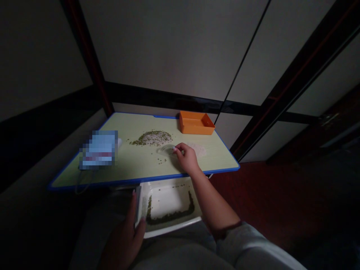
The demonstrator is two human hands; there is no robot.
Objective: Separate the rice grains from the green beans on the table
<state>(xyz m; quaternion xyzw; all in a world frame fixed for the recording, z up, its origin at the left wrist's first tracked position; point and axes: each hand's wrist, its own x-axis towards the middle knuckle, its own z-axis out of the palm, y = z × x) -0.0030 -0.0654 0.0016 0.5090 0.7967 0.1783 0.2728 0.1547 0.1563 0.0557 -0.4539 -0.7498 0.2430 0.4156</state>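
My right hand rests on the pale green table, fingers curled and pinched at the rim of a small clear dish. A pile of mixed green and white grains lies just beyond the dish, and a patch of white grains sits to the hand's right. Several loose green beans are scattered near the dish. My left hand grips the left edge of a white tray held on my lap below the table's front edge. Green beans line the tray's inner walls.
An orange rectangular box stands at the table's far right corner. A blurred blue-white object lies on the table's left side, with a cable hanging off the front edge. Grey walls with dark frames rise behind; dark reddish floor to the right.
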